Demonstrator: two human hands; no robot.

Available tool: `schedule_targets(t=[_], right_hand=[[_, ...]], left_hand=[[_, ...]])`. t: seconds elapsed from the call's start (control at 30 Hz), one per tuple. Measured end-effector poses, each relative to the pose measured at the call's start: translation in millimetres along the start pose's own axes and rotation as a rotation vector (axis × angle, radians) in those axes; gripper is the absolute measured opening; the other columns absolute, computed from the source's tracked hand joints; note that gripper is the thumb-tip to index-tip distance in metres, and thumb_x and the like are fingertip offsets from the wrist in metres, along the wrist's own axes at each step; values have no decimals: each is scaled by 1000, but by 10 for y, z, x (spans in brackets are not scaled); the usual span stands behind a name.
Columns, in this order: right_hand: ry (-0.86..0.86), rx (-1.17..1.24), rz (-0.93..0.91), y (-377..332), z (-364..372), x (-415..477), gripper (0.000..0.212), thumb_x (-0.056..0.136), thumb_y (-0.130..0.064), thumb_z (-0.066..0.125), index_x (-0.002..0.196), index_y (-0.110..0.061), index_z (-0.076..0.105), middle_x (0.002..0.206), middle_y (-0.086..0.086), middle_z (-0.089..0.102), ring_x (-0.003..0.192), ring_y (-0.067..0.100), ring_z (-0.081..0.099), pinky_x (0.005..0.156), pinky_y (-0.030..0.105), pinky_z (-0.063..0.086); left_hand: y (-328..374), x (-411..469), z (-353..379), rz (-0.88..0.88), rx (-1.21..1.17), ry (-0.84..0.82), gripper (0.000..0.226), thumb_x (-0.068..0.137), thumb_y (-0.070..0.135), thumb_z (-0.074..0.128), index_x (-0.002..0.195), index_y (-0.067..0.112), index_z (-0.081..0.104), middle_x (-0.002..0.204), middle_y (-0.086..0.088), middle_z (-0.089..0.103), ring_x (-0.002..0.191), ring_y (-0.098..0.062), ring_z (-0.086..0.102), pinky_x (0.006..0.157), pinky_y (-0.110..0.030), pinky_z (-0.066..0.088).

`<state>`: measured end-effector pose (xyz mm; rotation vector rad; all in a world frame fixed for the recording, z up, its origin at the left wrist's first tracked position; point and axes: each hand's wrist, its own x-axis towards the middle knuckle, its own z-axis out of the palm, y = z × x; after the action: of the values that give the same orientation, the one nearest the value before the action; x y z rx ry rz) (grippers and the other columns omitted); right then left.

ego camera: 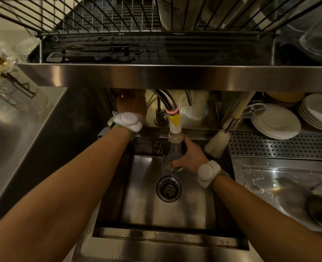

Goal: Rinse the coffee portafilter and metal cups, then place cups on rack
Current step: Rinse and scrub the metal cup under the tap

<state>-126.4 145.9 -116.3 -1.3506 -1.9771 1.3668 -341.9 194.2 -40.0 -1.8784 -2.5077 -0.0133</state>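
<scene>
Rinse step. Right hand (pixel 189 157) clamped round metal cup (pixel 173 154) under faucet nozzle (pixel 175 127), 12 o'clock of drain (pixel 168 188). Left hand (pixel 131 106) at tap, grip unclear. Next: water on, then rack (pixel 118 19).

two bare forearms, no sleeves, left hand (pixel 131 104), right hand (pixel 189 156), rounded white pod (pixel 127 121) on grey wrist strap, matching white pod (pixel 208 173) on right wrist

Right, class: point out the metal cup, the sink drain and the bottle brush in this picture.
metal cup (pixel 172 154): head view, on its side wall below the faucet nozzle.
sink drain (pixel 168 188): head view, on the strainer at its centre.
bottle brush (pixel 217 141): head view, on the pale bristle head.
</scene>
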Motion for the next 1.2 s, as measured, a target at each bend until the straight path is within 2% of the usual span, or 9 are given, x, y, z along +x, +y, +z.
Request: schedule_targets(t=[0.13, 0.23, 0.33, 0.47, 0.57, 0.73, 0.87, 1.0, 1.2], right_hand=[[20, -33, 8, 0, 7, -62, 82, 55, -21, 88, 124, -19, 45, 118, -2, 58, 107, 15, 54, 90, 28, 45], [93, 14, 30, -9, 44, -37, 75, 54, -14, 87, 118, -20, 48, 110, -3, 58, 103, 16, 55, 84, 24, 43], [59, 4, 43, 41, 104, -73, 77, 53, -18, 87, 119, -21, 48, 111, -3, 58, 102, 16, 57, 83, 25, 45], [87, -43, 82, 144, 21, -141, 83, 53, -21, 88, 125, -21, 47, 114, -4, 57, 105, 15, 54, 86, 24, 44], [103, -17, 79, 90, 29, -77, 85, 52, -17, 88, 126, -19, 48, 119, 2, 59, 108, 20, 56, 92, 35, 49], [38, -82, 79, 138, 66, -120, 82, 52, -22, 89, 124, -22, 48, 111, -6, 58, 102, 13, 55, 84, 23, 43], [64, -60, 74, 122, 54, -57, 83, 53, -14, 86, 126, -18, 48, 122, 5, 58, 109, 23, 55, 93, 38, 48], [-23, -80, 62, 139, 131, -79, 82, 52, -18, 88, 124, -18, 49, 115, 1, 60, 102, 17, 57, 84, 26, 45], [25, -17, 76, 89, 156, 28, 78, 51, -13, 87, 120, -18, 52, 112, 1, 60, 101, 18, 57, 81, 26, 45]], left_hand=[[42, -419, 178, 128, 54, 79, 59, 88, 17, 46, 144, 12, 30, 144, -29, 33, 134, -44, 32, 111, -53, 24], [45, -756, 335, 210, -35, 117, 58, 83, 17, 50, 140, 18, 38, 133, -20, 45, 119, -38, 43, 96, -46, 34], [-44, -1015, 591, 189, -198, -78, 36, 89, 20, 47, 125, 18, 53, 127, -11, 53, 112, -35, 52, 89, -43, 41], [-270, -1197, 839, 62, -340, -472, 30, 91, 27, 51, 120, 22, 60, 123, -9, 64, 113, -30, 59, 95, -40, 48], [-337, -1335, 985, 45, -324, -572, 29, 89, 26, 52, 115, 27, 64, 124, -4, 65, 114, -26, 61, 97, -37, 48], [-351, -1385, 1055, 31, -364, -584, 30, 90, 29, 51, 117, 28, 63, 125, -1, 64, 114, -24, 61, 98, -35, 48], [-350, -1368, 1069, 9, -401, -552, 29, 88, 33, 52, 114, 28, 63, 121, -3, 66, 112, -25, 61, 95, -35, 49], [-344, -1287, 1038, -1, -414, -546, 28, 88, 34, 53, 113, 28, 64, 120, -4, 66, 110, -25, 62, 94, -35, 49], [-293, -1280, 1066, -20, -415, -550, 25, 87, 37, 55, 109, 29, 65, 117, -2, 67, 108, -24, 63, 93, -34, 50]])
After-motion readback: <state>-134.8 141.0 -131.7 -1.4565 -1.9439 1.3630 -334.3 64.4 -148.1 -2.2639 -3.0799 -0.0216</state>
